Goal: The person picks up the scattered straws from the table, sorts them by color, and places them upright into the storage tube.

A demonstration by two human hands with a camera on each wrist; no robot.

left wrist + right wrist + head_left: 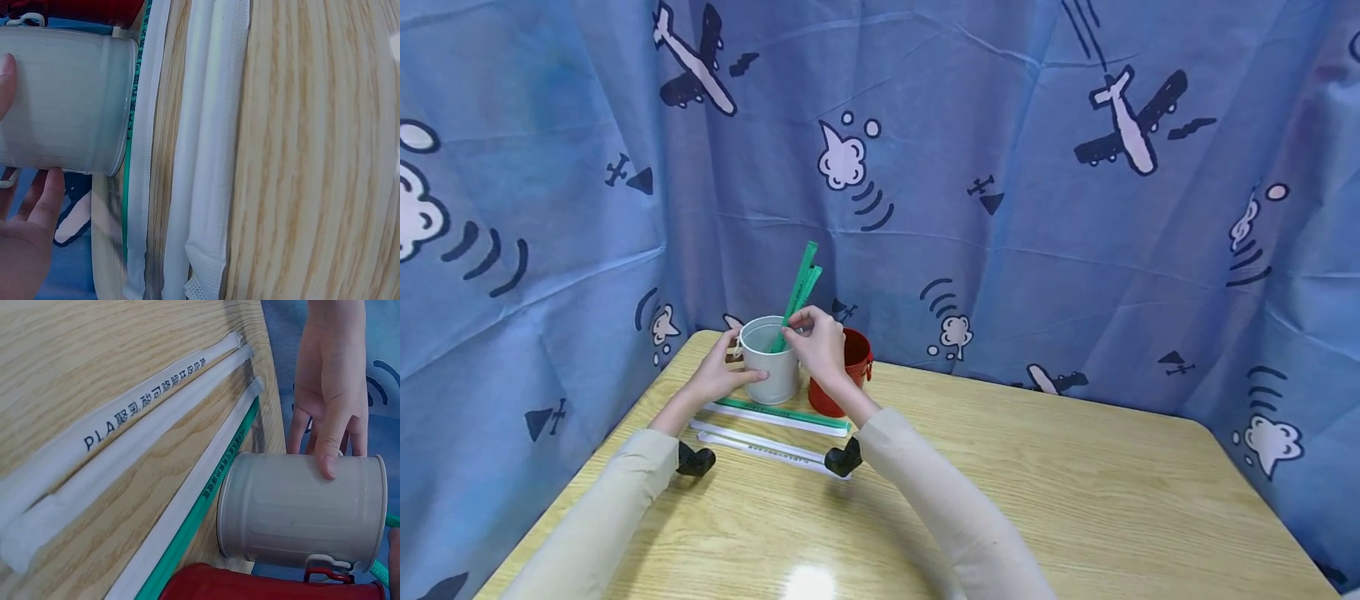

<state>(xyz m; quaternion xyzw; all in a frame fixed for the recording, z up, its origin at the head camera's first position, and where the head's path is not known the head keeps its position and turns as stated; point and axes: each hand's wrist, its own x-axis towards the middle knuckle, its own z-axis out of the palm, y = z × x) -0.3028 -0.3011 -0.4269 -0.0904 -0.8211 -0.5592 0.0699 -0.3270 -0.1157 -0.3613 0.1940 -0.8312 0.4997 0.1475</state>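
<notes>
My left hand (713, 375) grips a small white bucket (772, 379) from its left side, thumb on the front wall and fingers round the back. The bucket stands upright at the table's far left. Two green wrapped straws (802, 279) lean out of its mouth, their lower ends inside. With thumb and fingertips, my right hand (822, 342) pinches the green straws at the bucket's rim. In the right wrist view, the bucket (300, 509) shows with the left thumb pressed on its wall; the right hand is mostly out of that view.
Right beside the white bucket, a red bucket (824, 400) stands partly behind my right forearm. In front lie a green wrapped straw (790, 413), a white wrapped straw along it, and two more white wrapped straws (125, 419). A blue patterned curtain (940, 208) hangs behind the table.
</notes>
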